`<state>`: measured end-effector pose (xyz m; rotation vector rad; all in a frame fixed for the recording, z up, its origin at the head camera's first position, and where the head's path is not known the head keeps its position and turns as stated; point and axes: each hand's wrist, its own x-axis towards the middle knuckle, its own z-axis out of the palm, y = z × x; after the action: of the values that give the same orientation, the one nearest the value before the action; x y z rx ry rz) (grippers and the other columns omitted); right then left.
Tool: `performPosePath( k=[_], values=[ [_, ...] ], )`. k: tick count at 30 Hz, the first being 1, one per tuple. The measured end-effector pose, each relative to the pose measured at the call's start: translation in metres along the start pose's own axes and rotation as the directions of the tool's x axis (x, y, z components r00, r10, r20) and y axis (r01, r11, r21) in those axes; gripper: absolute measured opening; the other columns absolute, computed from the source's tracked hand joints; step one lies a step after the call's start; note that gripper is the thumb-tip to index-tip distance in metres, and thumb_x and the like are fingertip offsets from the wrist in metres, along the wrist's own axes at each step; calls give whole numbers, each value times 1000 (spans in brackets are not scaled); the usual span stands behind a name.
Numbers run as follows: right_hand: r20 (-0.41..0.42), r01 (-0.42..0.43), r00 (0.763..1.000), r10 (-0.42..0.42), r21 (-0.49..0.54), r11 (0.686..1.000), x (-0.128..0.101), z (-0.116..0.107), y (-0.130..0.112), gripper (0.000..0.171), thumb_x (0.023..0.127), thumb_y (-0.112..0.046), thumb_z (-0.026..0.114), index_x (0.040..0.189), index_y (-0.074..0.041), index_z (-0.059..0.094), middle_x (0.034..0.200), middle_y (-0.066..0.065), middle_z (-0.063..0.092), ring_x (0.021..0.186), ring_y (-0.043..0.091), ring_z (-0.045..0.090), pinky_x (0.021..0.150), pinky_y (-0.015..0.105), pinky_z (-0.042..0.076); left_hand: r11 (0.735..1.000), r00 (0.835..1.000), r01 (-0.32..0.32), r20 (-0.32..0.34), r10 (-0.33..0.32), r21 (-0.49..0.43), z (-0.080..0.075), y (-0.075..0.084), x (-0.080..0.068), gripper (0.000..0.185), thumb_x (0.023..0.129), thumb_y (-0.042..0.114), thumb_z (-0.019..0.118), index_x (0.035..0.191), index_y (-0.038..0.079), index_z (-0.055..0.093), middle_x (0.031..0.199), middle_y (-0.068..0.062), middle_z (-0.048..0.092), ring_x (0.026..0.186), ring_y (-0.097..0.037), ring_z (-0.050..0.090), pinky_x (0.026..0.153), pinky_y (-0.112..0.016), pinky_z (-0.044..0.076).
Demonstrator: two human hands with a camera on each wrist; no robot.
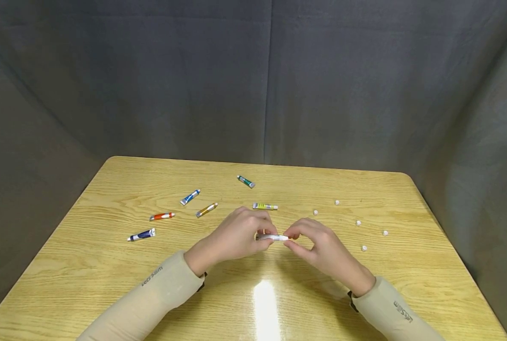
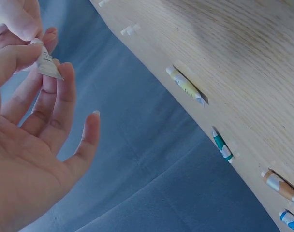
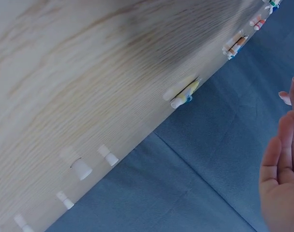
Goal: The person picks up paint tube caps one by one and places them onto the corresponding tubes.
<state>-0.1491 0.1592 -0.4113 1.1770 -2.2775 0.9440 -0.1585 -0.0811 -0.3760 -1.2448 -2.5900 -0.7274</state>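
Between the yellow wood-grain desk's (image 1: 78,274) side edges, the left hand (image 1: 240,235) pinches a slim silver-white tube (image 1: 275,237), the right hand (image 1: 320,244) its white end (image 1: 285,238); small white caps (image 1: 358,222) lie rightward.

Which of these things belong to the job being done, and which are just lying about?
Seemingly in the job:
pale tube
left hand, gripping it
right hand, pinching its white end

Lying about, untouched:
lime tube
green tube
blue tube
gold tube
red tube
dark blue tube
five small white caps
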Motion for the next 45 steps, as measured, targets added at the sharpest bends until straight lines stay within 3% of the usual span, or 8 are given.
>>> performPosePath(
  k=[4,12,23,30,37,45],
  values=[
    [-16,48,999,-48,-12,999,1,0,0,15,88,-4,80,97,-12,72,89,-5,72,82,10,65,79,14,51,1000,1000,-2,5,2,-21,0,0,0,6,88,10,79,92,14,82,85,6,72,67,-6,61,70,-20,45],
    [-1,71,997,-71,-73,995,4,0,-4,20,82,1,82,95,-10,71,87,-4,71,78,8,63,69,28,56,1000,1000,5,26,-5,-7,-1,1,0,5,88,13,82,92,15,82,85,7,72,68,-6,60,79,-27,49],
    [-7,52,999,-52,-73,996,6,-3,-1,22,82,2,82,94,-10,70,85,-5,69,77,7,61,71,17,51,999,1000,-17,25,16,41,-2,1,8,4,88,18,83,91,16,82,83,9,70,65,-1,51,73,-24,42],
    [-11,1,1000,-2,-60,998,4,-4,4,25,78,0,86,95,-9,71,91,-3,70,82,12,64,78,14,50,998,999,39,22,-40,42,-2,-4,12,4,87,16,83,91,15,82,86,6,74,65,-2,57,72,-25,48],
    [-12,-44,999,44,-85,995,-1,-14,6,25,78,-2,86,97,-11,72,99,-4,70,84,13,65,82,8,46,991,994,99,28,-102,89,-1,-13,19,4,86,17,84,89,18,82,88,6,75,71,-8,64,84,-40,54],
    [-33,-124,992,120,-149,981,-6,-25,14,24,79,-2,86,97,-13,73,98,-4,71,85,14,65,76,24,54,983,988,136,61,-144,124,9,-29,27,2,87,17,82,88,20,82,89,6,75,70,-6,62,78,-34,52]
  ],
)
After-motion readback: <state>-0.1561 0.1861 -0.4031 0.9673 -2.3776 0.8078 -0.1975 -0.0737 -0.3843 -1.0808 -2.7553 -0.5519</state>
